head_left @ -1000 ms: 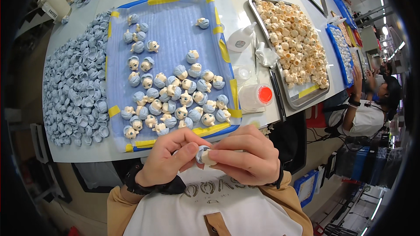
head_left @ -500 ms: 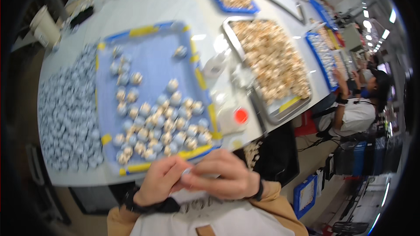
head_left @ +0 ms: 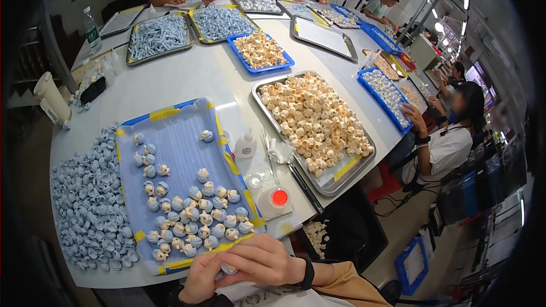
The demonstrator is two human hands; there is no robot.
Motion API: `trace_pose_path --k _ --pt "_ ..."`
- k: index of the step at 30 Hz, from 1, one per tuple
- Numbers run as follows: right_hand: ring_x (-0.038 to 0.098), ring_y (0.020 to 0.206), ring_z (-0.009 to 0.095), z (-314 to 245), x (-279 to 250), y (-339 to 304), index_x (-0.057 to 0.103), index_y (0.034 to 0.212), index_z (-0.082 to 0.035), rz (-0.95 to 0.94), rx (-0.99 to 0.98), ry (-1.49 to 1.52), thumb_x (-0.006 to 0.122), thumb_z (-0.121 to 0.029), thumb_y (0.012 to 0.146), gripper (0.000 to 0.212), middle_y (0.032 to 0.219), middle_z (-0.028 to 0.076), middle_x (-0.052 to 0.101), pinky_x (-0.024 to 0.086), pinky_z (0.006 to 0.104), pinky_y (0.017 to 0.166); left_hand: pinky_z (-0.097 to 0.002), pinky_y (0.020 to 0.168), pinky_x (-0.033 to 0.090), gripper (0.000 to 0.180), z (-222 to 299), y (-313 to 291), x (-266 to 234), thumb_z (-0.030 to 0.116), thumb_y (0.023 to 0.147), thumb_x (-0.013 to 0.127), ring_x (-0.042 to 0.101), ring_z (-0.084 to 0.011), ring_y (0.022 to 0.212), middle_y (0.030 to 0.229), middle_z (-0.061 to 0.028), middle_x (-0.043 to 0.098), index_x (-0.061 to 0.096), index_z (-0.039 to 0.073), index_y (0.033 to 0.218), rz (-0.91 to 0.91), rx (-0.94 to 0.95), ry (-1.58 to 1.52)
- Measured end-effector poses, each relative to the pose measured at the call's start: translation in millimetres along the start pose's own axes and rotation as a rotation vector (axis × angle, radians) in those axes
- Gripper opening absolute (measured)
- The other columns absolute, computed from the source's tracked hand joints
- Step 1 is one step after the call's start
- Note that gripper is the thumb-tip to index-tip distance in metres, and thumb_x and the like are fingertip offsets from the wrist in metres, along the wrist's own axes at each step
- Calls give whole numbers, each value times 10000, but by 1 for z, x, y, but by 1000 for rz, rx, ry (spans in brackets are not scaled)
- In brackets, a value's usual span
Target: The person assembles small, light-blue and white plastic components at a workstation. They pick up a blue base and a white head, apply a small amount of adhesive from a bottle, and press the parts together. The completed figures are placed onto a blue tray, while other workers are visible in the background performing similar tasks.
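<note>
Close to my body at the table's front edge, my left hand (head_left: 202, 278) and my right hand (head_left: 263, 258) are closed together around one small piece. Between the fingers shows only a rounded pale blue-white part (head_left: 229, 268); the rest is hidden. Just beyond lies a blue-lined tray (head_left: 170, 153) with yellow tape on its rim. Several small cream doll heads with pale blue caps (head_left: 219, 214) are gathered in its near half, others along its left side. Left of the tray spreads a heap of loose pale blue cup-shaped caps (head_left: 94, 210).
A metal tray of hollow cream heads (head_left: 318, 119) stands to the right. Nearer are a white bottle (head_left: 245, 145), a red-topped container (head_left: 278, 197) and a black-handled tool (head_left: 306, 187). A black bin (head_left: 352, 233) sits below the edge. Co-workers sit at the far side and right.
My view has tilted up, bringing the far trays and co-workers into sight. Both hands stay together around the small piece, with the right hand now covering more of it.
</note>
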State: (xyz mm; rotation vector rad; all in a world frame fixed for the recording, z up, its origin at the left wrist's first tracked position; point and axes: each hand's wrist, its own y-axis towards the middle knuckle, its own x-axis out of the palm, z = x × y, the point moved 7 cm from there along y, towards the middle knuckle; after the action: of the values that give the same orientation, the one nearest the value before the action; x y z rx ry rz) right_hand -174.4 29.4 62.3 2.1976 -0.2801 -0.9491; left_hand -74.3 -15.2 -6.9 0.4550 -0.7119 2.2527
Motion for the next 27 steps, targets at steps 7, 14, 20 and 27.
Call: trace_pose_path --k 7,14,20,27 --pt "571 800 256 3 3 0 581 949 16 -70 28 13 703 -269 707 393 903 102 579 474 331 697 -187 425 246 323 10 -4 13 347 917 510 355 -20 483 659 38 499 570 31 908 -259 -17 117" --pt "568 779 263 0 2 -1 573 985 11 -43 17 165 666 -345 751 436 890 106 565 481 339 670 -160 460 293 387 4 -6 2 344 873 577 414 -15 529 700 45 529 576 11 1070 -221 77 244" --pt "475 1103 329 8 -2 -7 361 1281 -9 -182 120 248 578 -391 849 616 1206 196 507 367 444 916 -203 428 321 270 1 -3 -10 178 912 490 454 -67 469 647 -15 558 576 -2 1094 -193 -32 190" --pt "577 932 282 43 -86 -31 495 1198 26 164 314 -16 527 -463 868 591 1153 191 517 503 320 720 -206 423 292 366 48 46 -43 198 932 409 404 -57 525 789 -78 545 432 -37 1211 -106 42 -137"
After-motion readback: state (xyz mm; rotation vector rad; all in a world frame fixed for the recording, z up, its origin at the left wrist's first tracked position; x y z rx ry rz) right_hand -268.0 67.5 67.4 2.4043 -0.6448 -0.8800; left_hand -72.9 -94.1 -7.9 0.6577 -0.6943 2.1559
